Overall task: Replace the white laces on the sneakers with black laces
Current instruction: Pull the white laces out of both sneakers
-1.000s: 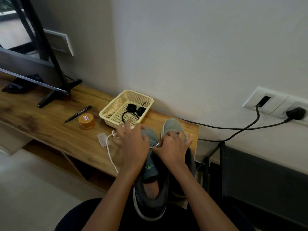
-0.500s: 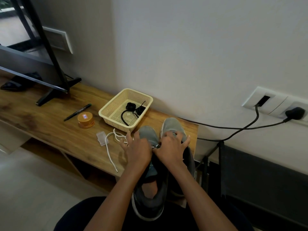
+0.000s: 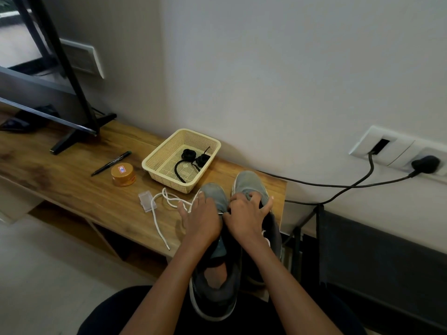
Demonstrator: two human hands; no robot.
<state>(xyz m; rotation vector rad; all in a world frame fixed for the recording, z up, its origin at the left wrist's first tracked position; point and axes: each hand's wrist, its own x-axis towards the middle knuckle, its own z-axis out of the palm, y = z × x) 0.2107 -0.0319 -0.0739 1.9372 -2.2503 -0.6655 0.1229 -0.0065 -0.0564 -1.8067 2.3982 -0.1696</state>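
At the right end of the wooden table (image 3: pixel 72 184), two grey sneakers stand side by side, toes toward 12 o'clock and long axes running 6 to 12. Both hands work on the left sneaker (image 3: pixel 214 296). The left hand (image 3: pixel 202 218) lies over its forefoot, fingers bent down; whether it grips the lace underneath I cannot tell. The right hand (image 3: pixel 246 213), touching the left, has its fingers curled and pinches a short stretch of white lace (image 3: pixel 157 221) at the eyelets. The freed length trails from the left hand toward 9 o'clock, across the table. The right sneaker (image 3: pixel 249 182) sits just beside, at 3 o'clock. The black laces (image 3: pixel 191 158) wait coiled in the basket (image 3: pixel 154 165) at 11 o'clock, nearer the left hand.
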